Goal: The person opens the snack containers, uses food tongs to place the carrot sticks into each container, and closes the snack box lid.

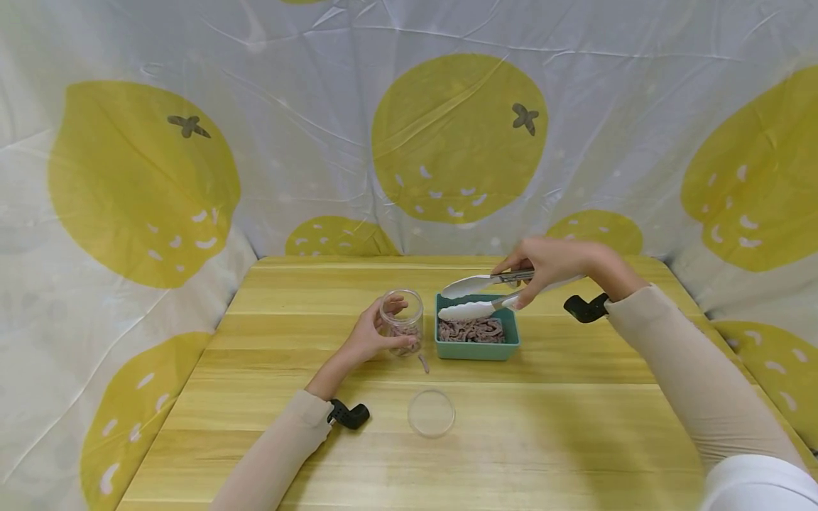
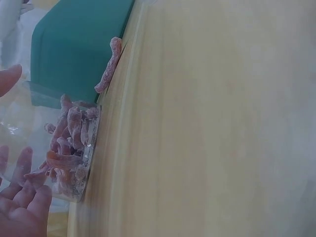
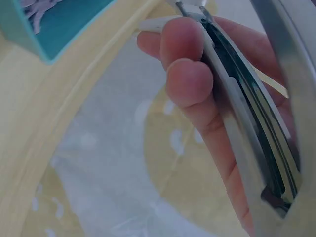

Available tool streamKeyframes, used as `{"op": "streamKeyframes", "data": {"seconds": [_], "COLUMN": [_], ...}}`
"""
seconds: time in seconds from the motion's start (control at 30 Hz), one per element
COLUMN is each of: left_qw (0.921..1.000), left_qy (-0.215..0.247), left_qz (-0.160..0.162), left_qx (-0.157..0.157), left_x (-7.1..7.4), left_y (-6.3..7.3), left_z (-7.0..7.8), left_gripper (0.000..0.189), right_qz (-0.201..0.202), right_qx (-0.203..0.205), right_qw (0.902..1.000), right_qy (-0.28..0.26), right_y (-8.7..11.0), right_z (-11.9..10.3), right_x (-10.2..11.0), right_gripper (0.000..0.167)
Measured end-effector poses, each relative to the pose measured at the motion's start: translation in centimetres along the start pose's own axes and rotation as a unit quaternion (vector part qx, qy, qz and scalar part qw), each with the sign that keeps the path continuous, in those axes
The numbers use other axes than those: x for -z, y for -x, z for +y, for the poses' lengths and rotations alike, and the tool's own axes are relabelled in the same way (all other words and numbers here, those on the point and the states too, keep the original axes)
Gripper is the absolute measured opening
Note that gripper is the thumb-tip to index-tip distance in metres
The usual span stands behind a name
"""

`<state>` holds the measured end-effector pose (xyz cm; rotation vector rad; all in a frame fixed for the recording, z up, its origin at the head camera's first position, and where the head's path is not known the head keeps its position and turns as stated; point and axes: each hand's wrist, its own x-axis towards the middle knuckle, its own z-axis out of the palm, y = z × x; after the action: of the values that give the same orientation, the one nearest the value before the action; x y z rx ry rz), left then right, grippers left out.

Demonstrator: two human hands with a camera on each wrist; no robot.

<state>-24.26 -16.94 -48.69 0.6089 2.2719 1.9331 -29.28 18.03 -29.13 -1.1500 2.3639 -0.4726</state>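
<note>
My left hand (image 1: 373, 336) grips a clear jar (image 1: 401, 312) that stands on the table with its top uncovered. Inside it lie several brownish-pink, powdery dried strips (image 2: 69, 143). In my right hand (image 1: 551, 264) is a pair of metal tongs (image 3: 242, 94) with white tips (image 1: 469, 310). Those tips are spread apart over a teal rectangular box (image 1: 478, 351), and nothing shows between them. More of the same strips (image 1: 471, 331) fill the bottom of the box. One loose strip (image 2: 108, 65) lies on the table between jar and box.
A round clear lid (image 1: 431, 413) lies flat on the wooden table (image 1: 511, 454), nearer to me than the jar. A lemon-print cloth (image 1: 307, 142) hangs behind the table and along both sides. Black wrist cameras (image 1: 350, 414) sit on both forearms.
</note>
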Motion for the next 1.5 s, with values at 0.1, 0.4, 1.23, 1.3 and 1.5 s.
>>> {"op": "streamKeyframes", "data": {"seconds": [0.1, 0.4, 1.23, 1.3, 1.5], "left_qw": [1.0000, 1.0000, 0.9999, 0.9999, 0.9999], "left_qy": [-0.001, 0.004, 0.010, 0.011, 0.014], "left_qz": [0.000, -0.004, -0.001, 0.000, 0.003], "left_qx": [0.001, 0.001, 0.008, 0.005, 0.009], "left_x": [0.0, 0.1, 0.0, 0.0, -0.1], "left_y": [0.0, 0.0, 0.2, 0.1, 0.1], "left_z": [0.0, -0.1, -0.1, -0.1, 0.4], "left_gripper": [0.079, 0.079, 0.076, 0.077, 0.077], "right_qz": [-0.006, -0.026, -0.065, -0.068, -0.065], "right_qx": [-0.018, -0.056, -0.093, -0.091, -0.075], "right_qw": [0.9998, 0.9981, 0.9934, 0.9935, 0.9951], "right_qy": [0.008, -0.004, -0.011, -0.011, -0.007], "right_y": [0.4, 0.6, -0.7, -0.7, -1.0], "right_z": [0.6, 2.2, 2.5, 2.4, 2.5], "right_x": [-0.5, -2.1, -4.0, -4.1, -4.5], "right_gripper": [0.067, 0.073, 0.076, 0.075, 0.068]}}
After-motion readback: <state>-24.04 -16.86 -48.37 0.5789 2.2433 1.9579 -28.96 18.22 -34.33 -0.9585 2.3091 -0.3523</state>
